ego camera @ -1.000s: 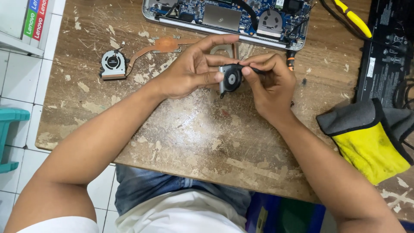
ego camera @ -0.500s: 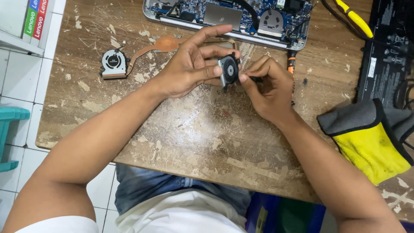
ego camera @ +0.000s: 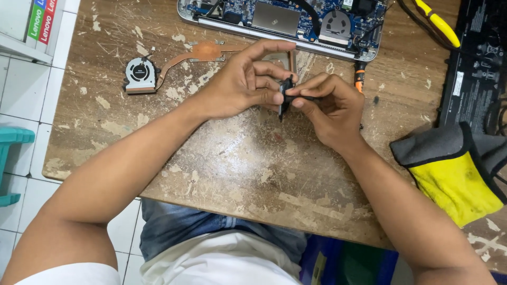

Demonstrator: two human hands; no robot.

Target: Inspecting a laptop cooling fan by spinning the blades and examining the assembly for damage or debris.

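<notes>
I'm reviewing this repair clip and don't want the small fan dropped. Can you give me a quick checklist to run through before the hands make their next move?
1. Left hand pinches the small black fan: ok.
2. Right hand grips the fan's other side: ok.
3. Fan held over the wooden table, not past its edge: ok.
4. Fan's face visible for checking: not ok, it is edge-on.
5. Spare fan with copper heat pipe lies apart from the hands: ok.
6. Open laptop untouched by fingers: ok.
</notes>
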